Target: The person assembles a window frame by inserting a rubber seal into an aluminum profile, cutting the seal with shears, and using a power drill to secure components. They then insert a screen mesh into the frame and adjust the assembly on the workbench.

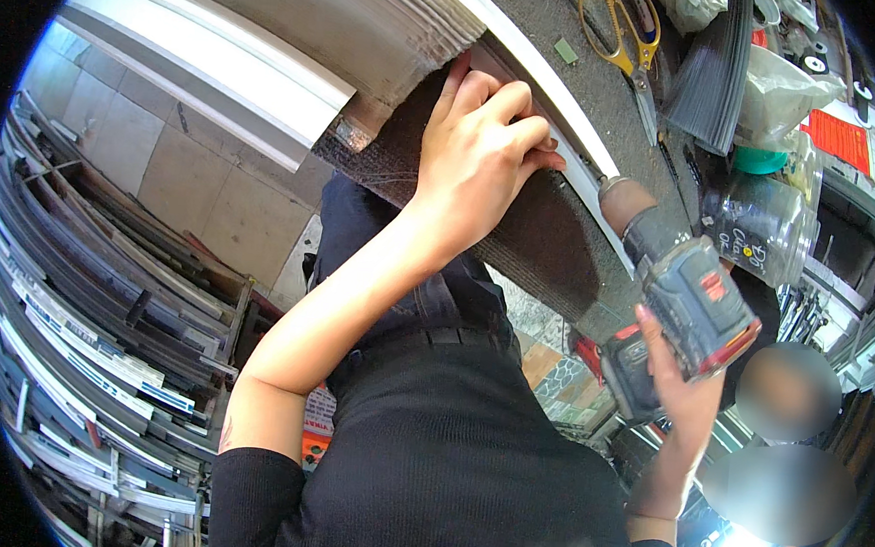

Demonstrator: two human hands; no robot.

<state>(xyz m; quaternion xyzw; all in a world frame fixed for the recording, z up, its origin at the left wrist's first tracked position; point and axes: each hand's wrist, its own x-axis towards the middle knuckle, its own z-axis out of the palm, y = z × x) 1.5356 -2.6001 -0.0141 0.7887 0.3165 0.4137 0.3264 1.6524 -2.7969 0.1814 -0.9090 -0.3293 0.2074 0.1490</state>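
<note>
Beside me, the person works at a white strip (554, 90). The left hand (484, 141) sits at the strip's left side, fingers curled — whether they pinch anything, I can't tell. The right hand (680, 374), to the strip's lower right, wraps the grip of 1 power drill (692, 294), its chuck just beside the strip's edge. Right of the strip lie yellow-handled scissors (634, 69) and 1 clear jar (761, 218) — long bars (102, 348) are stacked well left of it.
</note>
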